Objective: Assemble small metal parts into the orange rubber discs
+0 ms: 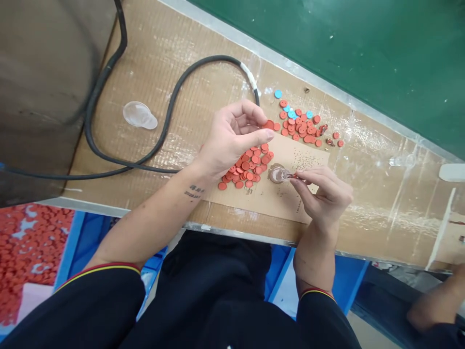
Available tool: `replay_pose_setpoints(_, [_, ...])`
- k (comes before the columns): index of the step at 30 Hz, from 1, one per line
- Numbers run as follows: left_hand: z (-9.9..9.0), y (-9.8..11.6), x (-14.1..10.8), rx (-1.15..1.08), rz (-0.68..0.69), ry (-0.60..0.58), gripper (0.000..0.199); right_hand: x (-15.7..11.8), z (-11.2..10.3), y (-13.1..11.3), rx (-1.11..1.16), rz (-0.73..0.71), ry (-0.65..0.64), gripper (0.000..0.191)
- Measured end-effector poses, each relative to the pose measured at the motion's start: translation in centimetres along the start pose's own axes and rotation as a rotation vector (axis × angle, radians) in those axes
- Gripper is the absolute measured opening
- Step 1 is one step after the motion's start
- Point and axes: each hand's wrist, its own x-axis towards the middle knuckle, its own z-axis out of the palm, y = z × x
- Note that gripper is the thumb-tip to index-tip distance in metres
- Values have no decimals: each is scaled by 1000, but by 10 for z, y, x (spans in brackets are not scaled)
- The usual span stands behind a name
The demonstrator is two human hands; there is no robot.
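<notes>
My left hand (240, 131) is closed in a pinch, with a red button-like disc (268, 125) between its thumb and forefinger. Below it lies a pile of similar red discs (248, 167) on a flat piece of cardboard (276, 198). My right hand (324, 191) pinches a thin reddish tool (292, 176), whose kind I cannot make out. Its tip reaches the rim of a small round cup (278, 174) that holds something pale. Beyond my hands is a second group of red discs (301, 127), some showing two holes, with a few blue discs (291, 114) among them.
A black cable (173, 99) loops across the table at left, around a clear plastic lid-like piece (140, 115). A blue bin (70, 247) full of red pieces stands at lower left. Another person's arm (438, 300) shows at lower right. A green surface (363, 58) lies beyond the table.
</notes>
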Motion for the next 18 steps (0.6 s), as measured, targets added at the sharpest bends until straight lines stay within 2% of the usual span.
replay_pose_setpoints(11, [2,5,-2,44,-84,41,14,0,-1,-2,-13,72,-60,3])
replay_pose_setpoints(18, [4,10,-3,40,-84,51,17,0,0,-1,-10,-4,-47,10])
